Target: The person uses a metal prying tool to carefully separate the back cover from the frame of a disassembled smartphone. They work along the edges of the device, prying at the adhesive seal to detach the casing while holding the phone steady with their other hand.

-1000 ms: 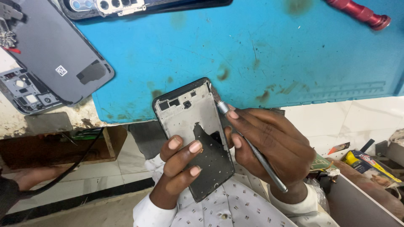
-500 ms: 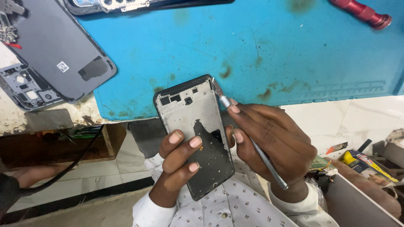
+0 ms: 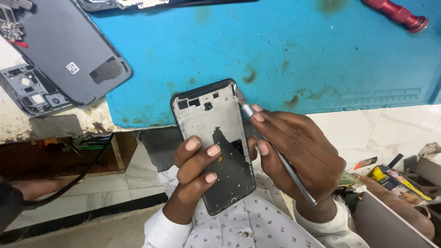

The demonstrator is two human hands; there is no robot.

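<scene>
Phone frame (image 3: 216, 147) gripped in left hand (image 3: 195, 172), right hand (image 3: 298, 156) fingers pinching a knife (image 3: 271, 149) at its corner, over the blue mat (image 3: 275, 55) near a grey back cover (image 3: 69, 55).

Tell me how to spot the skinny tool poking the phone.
Find the big blue mat. At its near edge, the left hand holds a bare grey phone frame. The thin grey metal pen-knife slants through the right hand, blade at the frame's top corner, unlike the fat red tool lying far off.

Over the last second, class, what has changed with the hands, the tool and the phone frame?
The right hand slid the tool up the phone frame, so its tip moved from the frame's right side to its top right corner. The left hand kept its hold on the frame. The blue mat and back cover stayed put.
</scene>
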